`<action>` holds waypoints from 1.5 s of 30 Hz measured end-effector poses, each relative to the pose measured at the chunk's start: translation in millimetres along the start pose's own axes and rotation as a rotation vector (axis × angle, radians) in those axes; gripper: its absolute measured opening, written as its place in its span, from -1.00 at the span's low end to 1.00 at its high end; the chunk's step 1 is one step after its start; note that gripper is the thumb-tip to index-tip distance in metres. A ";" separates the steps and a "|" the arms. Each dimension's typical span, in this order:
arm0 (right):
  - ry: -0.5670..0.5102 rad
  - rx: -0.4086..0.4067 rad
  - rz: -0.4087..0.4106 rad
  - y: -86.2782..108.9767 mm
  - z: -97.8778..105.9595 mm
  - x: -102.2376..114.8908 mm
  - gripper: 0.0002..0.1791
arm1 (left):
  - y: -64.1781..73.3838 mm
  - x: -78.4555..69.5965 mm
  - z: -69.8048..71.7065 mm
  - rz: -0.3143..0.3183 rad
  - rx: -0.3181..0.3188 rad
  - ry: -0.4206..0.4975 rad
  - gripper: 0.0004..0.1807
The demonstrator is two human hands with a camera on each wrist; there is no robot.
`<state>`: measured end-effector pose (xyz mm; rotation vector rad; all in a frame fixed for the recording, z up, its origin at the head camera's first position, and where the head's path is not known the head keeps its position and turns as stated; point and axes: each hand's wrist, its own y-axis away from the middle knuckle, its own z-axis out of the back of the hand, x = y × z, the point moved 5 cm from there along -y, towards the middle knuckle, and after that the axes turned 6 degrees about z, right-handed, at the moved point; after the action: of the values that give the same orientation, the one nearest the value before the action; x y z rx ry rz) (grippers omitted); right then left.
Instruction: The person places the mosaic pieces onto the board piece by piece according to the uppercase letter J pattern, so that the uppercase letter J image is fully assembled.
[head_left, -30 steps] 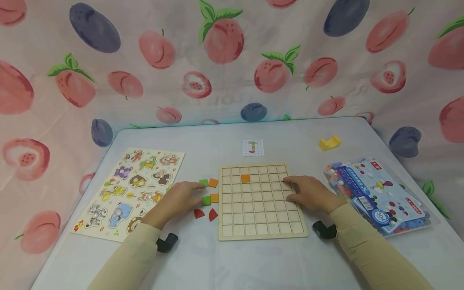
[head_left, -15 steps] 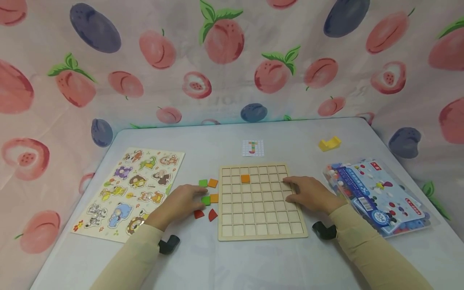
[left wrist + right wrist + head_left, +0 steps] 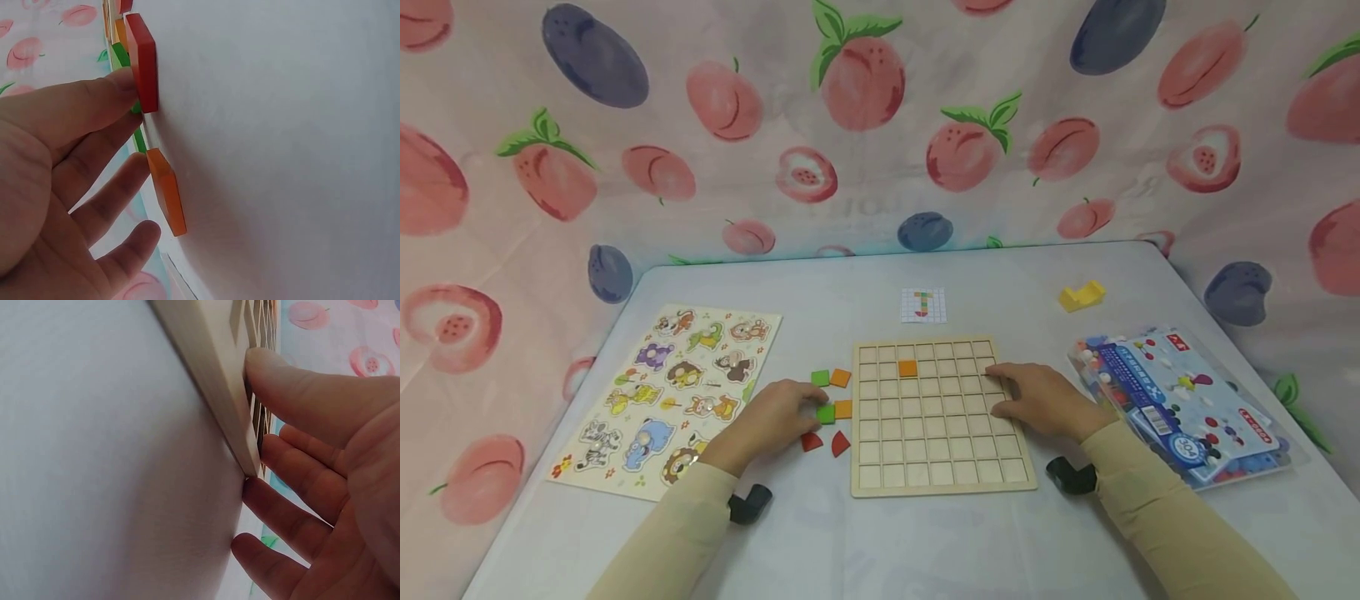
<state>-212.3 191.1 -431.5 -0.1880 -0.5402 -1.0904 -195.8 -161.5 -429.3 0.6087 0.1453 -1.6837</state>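
The wooden grid board [image 3: 943, 490] lies flat with one orange square tile [image 3: 907, 368] in a cell of its second row. At its left side, my left hand [image 3: 771, 419] pinches a green square tile [image 3: 826, 414] between thumb and index finger, the tile still on the table. Around it lie another green tile [image 3: 820, 378], two orange tiles [image 3: 841, 378] and two red quarter-round pieces [image 3: 840, 444]. In the left wrist view an orange piece [image 3: 167, 194] sits by the looser fingers. My right hand [image 3: 1037, 400] rests thumb and fingertips on the board's right edge, fingers spread.
A small pattern card [image 3: 923, 306] lies behind the board. An animal puzzle board [image 3: 677, 383] is on the left, under my left forearm's far side. On the right are a clear box of colourful parts [image 3: 1187, 408] and a yellow block [image 3: 1082, 297].
My left hand has drawn its index finger back and lowered, closing thumb and index finger about the nearer green tile. The right hand and the board have stayed put.
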 end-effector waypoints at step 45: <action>-0.004 -0.014 0.058 0.9 0.8 -1.1 -0.35 | -3.8 -8.1 19.6 0.049 -0.059 0.024 -0.78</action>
<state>-212.2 192.8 -431.3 -0.2171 -0.5281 -1.0379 -204.8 -161.8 -409.7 0.5842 0.1953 -1.6198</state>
